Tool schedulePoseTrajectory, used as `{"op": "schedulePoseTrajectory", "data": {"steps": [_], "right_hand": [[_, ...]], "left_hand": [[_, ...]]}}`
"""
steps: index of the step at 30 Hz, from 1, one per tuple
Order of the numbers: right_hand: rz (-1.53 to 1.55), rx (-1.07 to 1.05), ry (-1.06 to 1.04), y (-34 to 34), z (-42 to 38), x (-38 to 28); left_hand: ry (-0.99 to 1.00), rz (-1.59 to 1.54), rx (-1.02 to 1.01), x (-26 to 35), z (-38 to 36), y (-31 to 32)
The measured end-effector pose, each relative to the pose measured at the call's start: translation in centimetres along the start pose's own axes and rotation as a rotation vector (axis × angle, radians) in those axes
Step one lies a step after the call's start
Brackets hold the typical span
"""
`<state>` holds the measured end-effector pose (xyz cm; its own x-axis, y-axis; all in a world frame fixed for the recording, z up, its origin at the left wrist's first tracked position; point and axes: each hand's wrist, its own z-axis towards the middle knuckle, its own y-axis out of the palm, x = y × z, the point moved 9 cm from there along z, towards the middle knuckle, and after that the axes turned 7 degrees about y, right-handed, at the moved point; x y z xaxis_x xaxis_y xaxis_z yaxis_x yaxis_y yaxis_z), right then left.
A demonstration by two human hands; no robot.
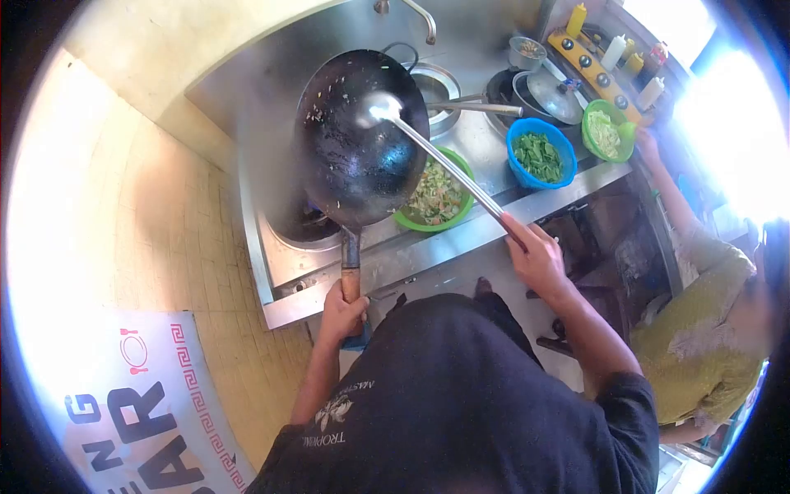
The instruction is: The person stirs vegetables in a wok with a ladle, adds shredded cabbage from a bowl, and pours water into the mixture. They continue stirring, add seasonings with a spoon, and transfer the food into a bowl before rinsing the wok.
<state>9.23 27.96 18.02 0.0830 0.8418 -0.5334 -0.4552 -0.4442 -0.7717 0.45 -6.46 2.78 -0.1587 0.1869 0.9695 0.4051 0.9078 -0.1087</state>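
My left hand (341, 313) is wrapped round the wooden handle of a black wok (354, 165). The wok is raised above the stove and tilted, its dark inside showing with a few bits of food stuck to it. In my right hand (536, 257) is the end of a long metal ladle (461, 177), whose bowl rests in or just over the wok. Right beside the wok, partly hidden by it and by the ladle's shaft, stands a green basket (465, 206) of chopped vegetables (436, 198).
A blue basket (568, 177) of leafy greens and a green basket (629, 148) of shredded cabbage stand to the right. Behind are a lidded pan (555, 95) and squeeze bottles (614, 53). A tap (429, 31) hangs above. Another person (699, 329) stands at right, one hand near the cabbage.
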Motion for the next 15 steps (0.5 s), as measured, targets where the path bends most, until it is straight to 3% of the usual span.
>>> {"op": "schedulePoseTrajectory", "data": {"steps": [3, 7, 11, 15], "right_hand": [[0.011, 0.017, -0.146, 2.2, 1.5, -2.8], [-0.391, -0.144, -0.230, 0.9, -2.6, 4.1], [-0.279, -0.084, -0.199, -0.4, -2.8, 1.8], [-0.273, -0.207, -0.254, 1.5, -2.4, -1.1]], "left_hand": [[-0.017, -0.029, -0.020, -0.1, -0.2, -0.3], [0.011, 0.069, 0.051, 0.9, 0.3, -0.8], [-0.007, 0.095, 0.083, -1.0, 0.4, -2.2], [-0.034, 0.084, 0.080, 0.0, 0.9, -1.9]]}}
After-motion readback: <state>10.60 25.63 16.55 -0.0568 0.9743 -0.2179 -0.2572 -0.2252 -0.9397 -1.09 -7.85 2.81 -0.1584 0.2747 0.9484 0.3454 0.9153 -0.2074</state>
